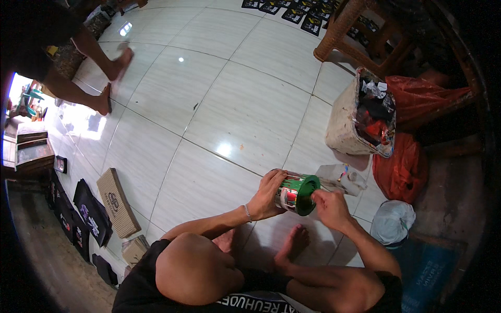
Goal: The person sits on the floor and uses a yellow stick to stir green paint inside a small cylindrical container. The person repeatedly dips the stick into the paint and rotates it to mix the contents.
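In front of my knees, my left hand (267, 195) grips a round can (292, 194) from its left side. The can is tilted, with its open mouth turned toward the right. Green coats its rim and inside, and drips of it run over the red and silver label. My right hand (332, 209) is closed at the can's mouth, its fingers curled at the rim. Whatever it may hold is hidden by the fingers and the can. Just beyond lies a flat greyish sheet (350, 180) with small coloured smears on it.
A stained white bin (342, 120) full of rubbish stands at the right, beside red plastic bags (399, 169) and a whitish bag (392, 221). A wooden chair (339, 31) is behind it. Cardboard (117, 203) and black printed pieces (93, 213) lie left. Another person's feet (107, 99) are far left.
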{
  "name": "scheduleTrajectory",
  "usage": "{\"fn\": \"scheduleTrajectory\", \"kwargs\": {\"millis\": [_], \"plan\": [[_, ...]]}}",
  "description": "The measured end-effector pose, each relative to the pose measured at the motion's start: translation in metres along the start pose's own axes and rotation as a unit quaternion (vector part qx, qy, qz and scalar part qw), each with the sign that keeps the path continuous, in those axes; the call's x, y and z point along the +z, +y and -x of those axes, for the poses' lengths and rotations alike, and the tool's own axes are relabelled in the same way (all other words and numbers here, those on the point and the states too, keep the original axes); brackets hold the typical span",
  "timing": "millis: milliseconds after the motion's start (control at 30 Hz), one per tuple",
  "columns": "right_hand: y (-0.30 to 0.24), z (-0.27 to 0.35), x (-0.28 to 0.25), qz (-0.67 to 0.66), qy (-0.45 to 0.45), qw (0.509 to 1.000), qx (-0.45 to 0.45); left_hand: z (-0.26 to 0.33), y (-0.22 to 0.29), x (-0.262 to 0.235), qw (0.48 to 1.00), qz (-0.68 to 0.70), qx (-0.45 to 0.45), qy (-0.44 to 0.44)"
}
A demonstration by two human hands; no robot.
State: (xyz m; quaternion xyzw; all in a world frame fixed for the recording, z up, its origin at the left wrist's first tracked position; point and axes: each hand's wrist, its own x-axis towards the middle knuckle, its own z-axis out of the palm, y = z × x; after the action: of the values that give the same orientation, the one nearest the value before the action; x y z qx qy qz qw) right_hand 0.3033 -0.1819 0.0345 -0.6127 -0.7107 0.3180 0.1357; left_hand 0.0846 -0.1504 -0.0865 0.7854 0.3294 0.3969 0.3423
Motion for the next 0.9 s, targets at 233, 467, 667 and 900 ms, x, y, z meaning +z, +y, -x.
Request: {"fn": "scheduleTrajectory", "kwargs": {"millis": [233, 467, 667, 900], "plan": [[0.002, -0.003, -0.001, -0.040, -0.004, 0.999, -0.008, 0.002, -0.001, -0.001, 1.000, 0.001, -0.003, -0.006], [0.008, -0.005, 0.001, -0.035, -0.001, 0.999, -0.014, 0.004, -0.005, 0.001, 1.000, -0.002, 0.001, -0.007], [0.016, 0.004, 0.011, 0.038, -0.029, 0.999, -0.020, 0.000, -0.001, 0.000, 1.000, 0.013, -0.006, -0.010], [0.007, 0.003, 0.007, 0.071, -0.077, 0.994, -0.012, 0.001, -0.001, 0.002, 1.000, 0.021, -0.011, -0.002]]}}
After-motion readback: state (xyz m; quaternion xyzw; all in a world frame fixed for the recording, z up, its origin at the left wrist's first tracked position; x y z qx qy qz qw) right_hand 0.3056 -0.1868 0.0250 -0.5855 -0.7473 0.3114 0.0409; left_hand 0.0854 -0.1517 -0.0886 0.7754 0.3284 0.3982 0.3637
